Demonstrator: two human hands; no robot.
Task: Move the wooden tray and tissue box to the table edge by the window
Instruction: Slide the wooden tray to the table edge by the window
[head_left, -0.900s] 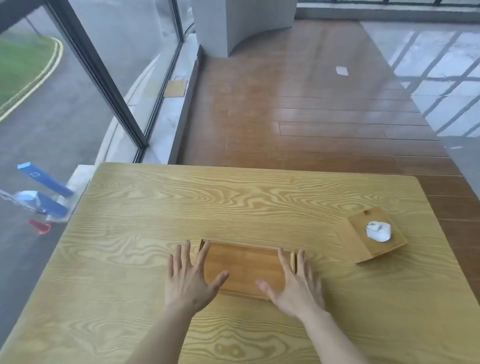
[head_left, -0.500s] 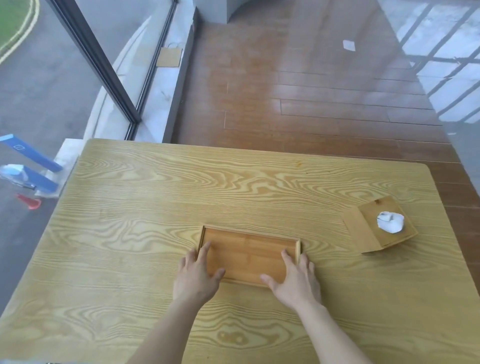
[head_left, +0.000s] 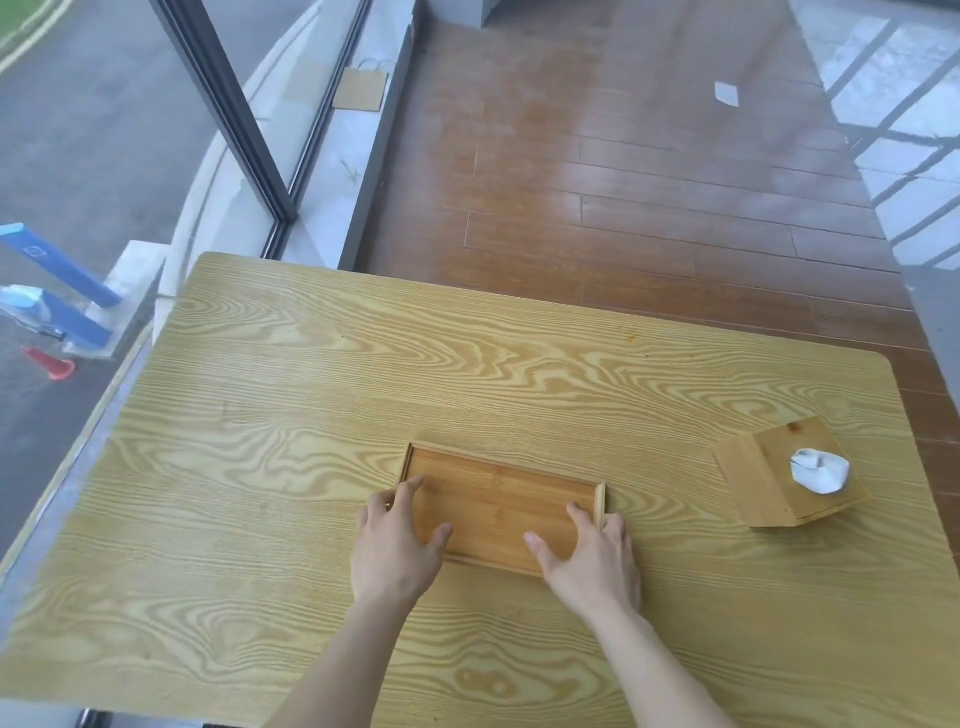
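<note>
A shallow rectangular wooden tray (head_left: 501, 493) lies flat near the middle of the light wooden table (head_left: 311, 415). My left hand (head_left: 395, 545) grips the tray's near left corner, thumb inside the rim and fingers along the left side. My right hand (head_left: 592, 558) grips its near right corner, thumb inside and fingers on the right rim. A wooden tissue box (head_left: 784, 478) with white tissue (head_left: 820, 470) sticking out stands apart at the right side of the table.
The window glass with a dark frame (head_left: 223, 109) runs along the table's left edge. Brown plank floor (head_left: 623, 182) lies beyond the far edge. A blue and clear object (head_left: 57, 291) shows through the glass at left.
Both hands went from hovering spread over the tray's near corners to closing on them. The view tilted down; the tray and tissue box have not visibly shifted.
</note>
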